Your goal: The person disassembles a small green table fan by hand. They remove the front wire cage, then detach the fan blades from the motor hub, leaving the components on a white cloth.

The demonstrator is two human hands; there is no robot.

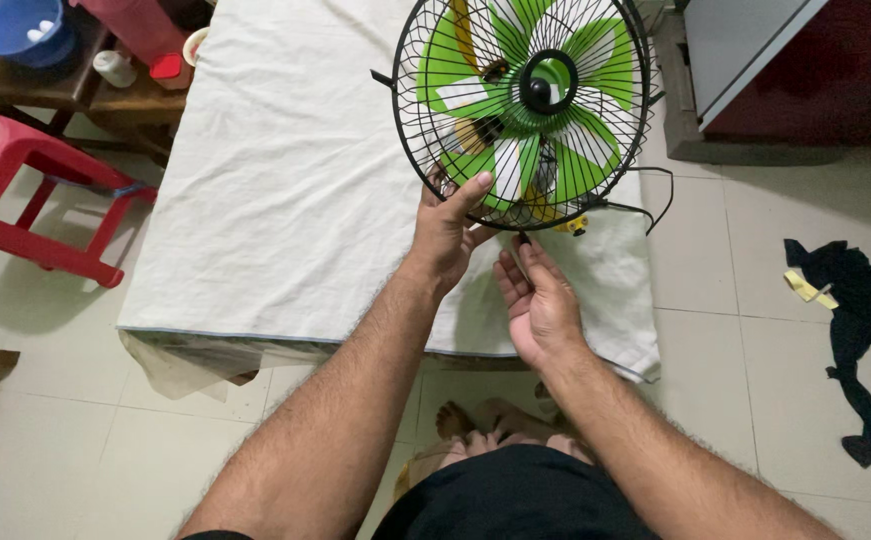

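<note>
Both bare arms reach forward, hands close together.

The left hand (445, 228) is raised a little higher, thumb stretched up and fingers curled in a grip, wrist bent slightly back. The right hand (535, 300) sits just beside and below it, palm turned toward the left, fingers (527, 262) held straight and together, pinching at the tips (what they pinch is too small to tell). Both forearms run in from the bottom edge, converging toward the hands.
</note>
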